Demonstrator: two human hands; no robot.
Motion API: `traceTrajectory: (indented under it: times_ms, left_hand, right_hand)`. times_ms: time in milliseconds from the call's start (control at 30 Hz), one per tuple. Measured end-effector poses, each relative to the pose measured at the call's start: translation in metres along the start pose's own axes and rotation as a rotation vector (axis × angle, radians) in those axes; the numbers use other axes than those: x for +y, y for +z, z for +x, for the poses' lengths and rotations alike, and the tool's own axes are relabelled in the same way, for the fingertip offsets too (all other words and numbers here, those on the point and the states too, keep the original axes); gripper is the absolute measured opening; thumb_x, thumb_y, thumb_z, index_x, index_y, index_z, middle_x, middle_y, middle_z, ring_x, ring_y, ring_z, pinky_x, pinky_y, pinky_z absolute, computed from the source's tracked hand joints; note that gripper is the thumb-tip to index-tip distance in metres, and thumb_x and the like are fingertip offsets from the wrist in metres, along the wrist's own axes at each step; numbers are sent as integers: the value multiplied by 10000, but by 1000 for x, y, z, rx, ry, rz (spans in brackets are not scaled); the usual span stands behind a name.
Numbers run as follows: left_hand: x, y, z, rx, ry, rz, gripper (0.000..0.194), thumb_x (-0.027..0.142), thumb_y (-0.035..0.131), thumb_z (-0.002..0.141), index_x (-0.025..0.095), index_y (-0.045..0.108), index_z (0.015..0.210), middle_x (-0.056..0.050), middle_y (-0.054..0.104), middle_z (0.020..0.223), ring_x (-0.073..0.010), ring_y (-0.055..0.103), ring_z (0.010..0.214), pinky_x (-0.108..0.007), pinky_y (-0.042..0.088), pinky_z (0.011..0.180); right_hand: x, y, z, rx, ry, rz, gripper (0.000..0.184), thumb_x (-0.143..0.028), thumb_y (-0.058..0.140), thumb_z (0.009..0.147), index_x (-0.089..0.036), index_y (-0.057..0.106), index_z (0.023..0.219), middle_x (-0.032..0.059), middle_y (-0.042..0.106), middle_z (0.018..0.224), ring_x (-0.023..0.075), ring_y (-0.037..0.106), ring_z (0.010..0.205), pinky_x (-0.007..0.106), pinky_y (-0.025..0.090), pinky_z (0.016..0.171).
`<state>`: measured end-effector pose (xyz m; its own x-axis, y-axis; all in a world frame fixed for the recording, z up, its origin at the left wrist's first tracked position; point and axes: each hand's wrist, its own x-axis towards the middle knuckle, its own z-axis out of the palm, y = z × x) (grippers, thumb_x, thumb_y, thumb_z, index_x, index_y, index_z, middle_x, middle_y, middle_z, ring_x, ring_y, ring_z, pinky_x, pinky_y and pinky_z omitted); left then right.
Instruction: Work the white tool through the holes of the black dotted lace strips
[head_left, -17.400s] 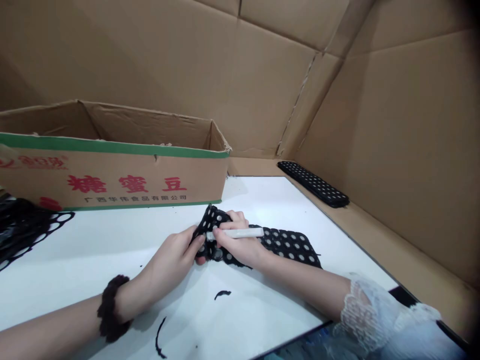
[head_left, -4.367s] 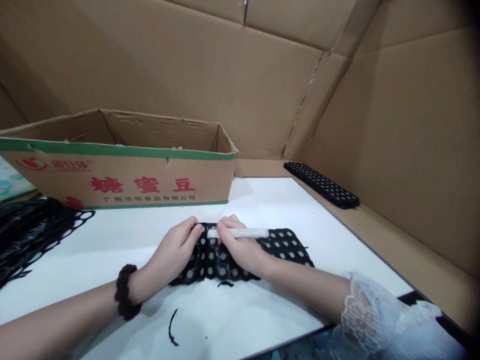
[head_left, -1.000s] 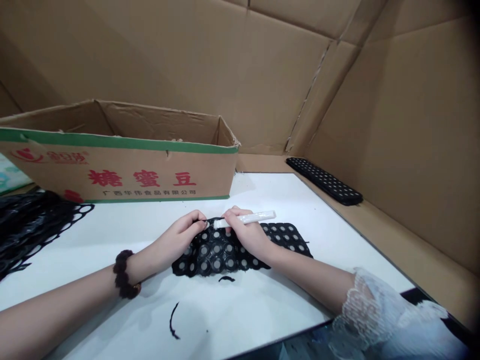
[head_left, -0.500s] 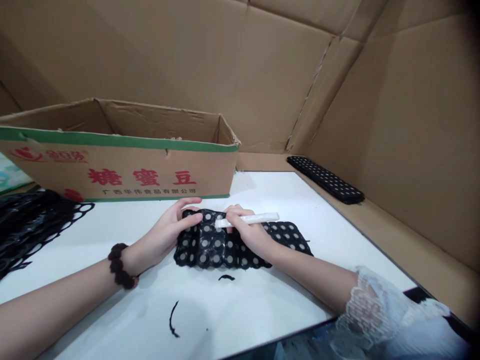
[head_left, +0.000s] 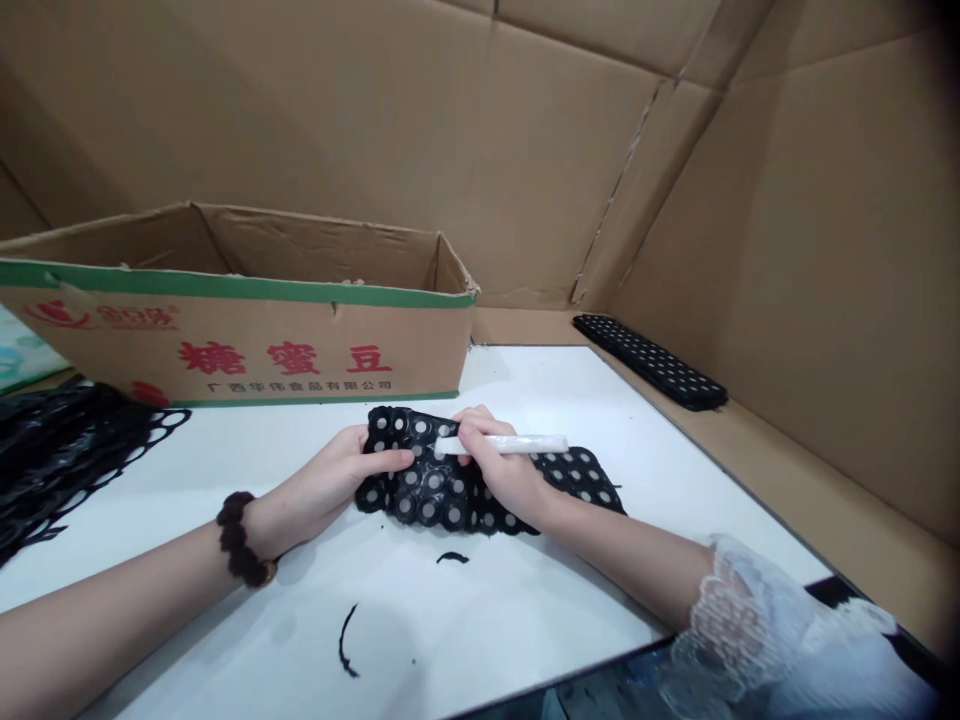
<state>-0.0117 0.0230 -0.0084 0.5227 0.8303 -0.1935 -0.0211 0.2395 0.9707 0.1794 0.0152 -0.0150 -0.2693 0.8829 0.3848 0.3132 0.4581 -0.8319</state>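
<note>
A black rubber sheet (head_left: 442, 485) full of round holes lies on the white table (head_left: 525, 600), its left end lifted. My left hand (head_left: 341, 480) grips that left end, thumb on top and fingers under it. My right hand (head_left: 499, 470) rests on the middle of the sheet, closed round a thin white pen-like tool (head_left: 510, 443) that points left at the sheet. A dark beaded band (head_left: 240, 540) circles my left wrist.
An open cardboard box (head_left: 247, 320) with red print stands behind the hands. A heap of black holed sheets (head_left: 60, 450) lies at the left edge. A stack of finished black strips (head_left: 649, 360) sits at the back right. Black trimmings (head_left: 345, 640) lie near me. Cardboard walls surround the table.
My left hand has shifted from pinching the sheet's top edge to gripping and lifting its left end. The white tool has dropped slightly and stays against the sheet.
</note>
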Motion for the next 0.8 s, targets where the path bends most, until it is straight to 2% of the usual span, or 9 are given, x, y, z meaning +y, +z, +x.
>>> traceTrajectory:
  times_ms: [200,500,700,800]
  left_hand:
    - [-5,1,0,65,44,-10,261,250,609,742,156,608,985,-77,674,955,-234,625,830,-347,480,739]
    - [-11,-2,1,155,107,120,185,272,596,745,164,602,894,-58,669,916,-242,600,875,-321,466,717]
    - [-9,-2,1,250,196,366,211,366,591,753,176,579,843,-23,662,890,-213,597,806,-285,451,677]
    - [-8,-1,-1,258,228,475,213,384,552,779,174,555,808,-9,647,858,-194,579,765,-262,433,644]
  right_hand:
    - [0,1,1,-9,3,-31,360,-224,324,887,-190,408,539,13,493,728,146,449,812,289,354,784]
    - [-2,2,1,-31,-14,-83,346,-226,336,891,-188,430,560,10,516,754,146,445,837,294,346,809]
    - [-5,1,1,-53,-21,-173,328,-242,339,896,-191,426,585,14,502,746,150,421,835,293,353,799]
    - [-5,3,1,-92,-46,-257,307,-247,334,902,-192,417,612,12,488,755,149,407,824,302,342,809]
